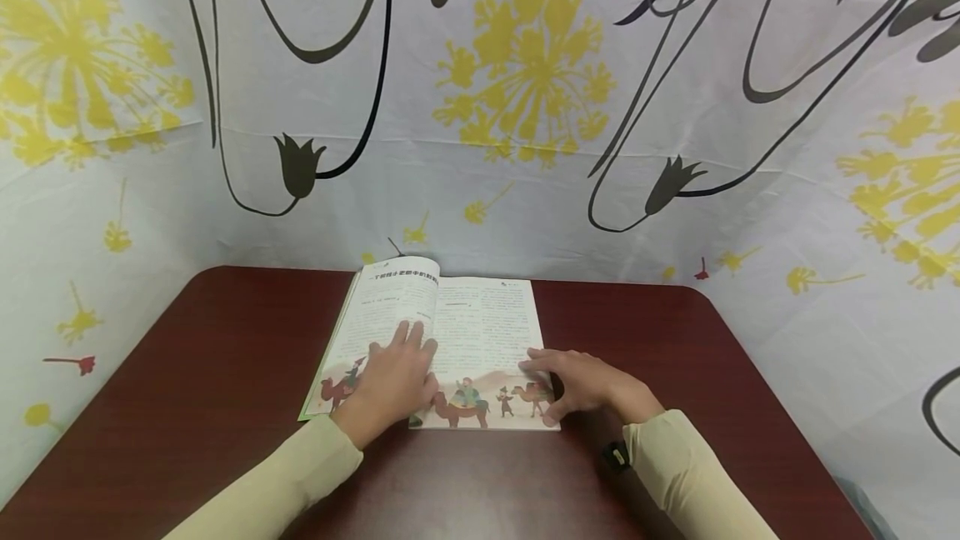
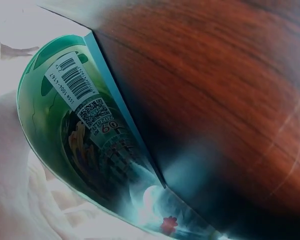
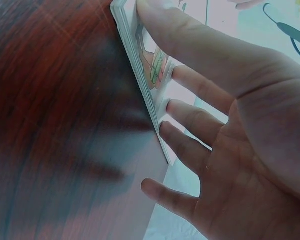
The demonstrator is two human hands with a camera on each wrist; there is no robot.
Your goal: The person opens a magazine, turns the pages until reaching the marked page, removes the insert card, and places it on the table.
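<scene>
One unfolded magazine [image 1: 487, 332] is lying beneath flat left hand [image 1: 393, 380]; right hand [image 1: 588, 380], loosely spread, is touching magazine's right edge, neither gripping.

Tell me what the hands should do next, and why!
Maybe the right hand should pinch the right page and lift it a little: its fingers are spread at that page's outer edge, while the left hand lies over the left page.

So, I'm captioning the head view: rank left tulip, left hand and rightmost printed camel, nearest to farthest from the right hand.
1. Rightmost printed camel, beside the right hand.
2. Left hand, farther left.
3. Left tulip, upper left, far back.
</scene>
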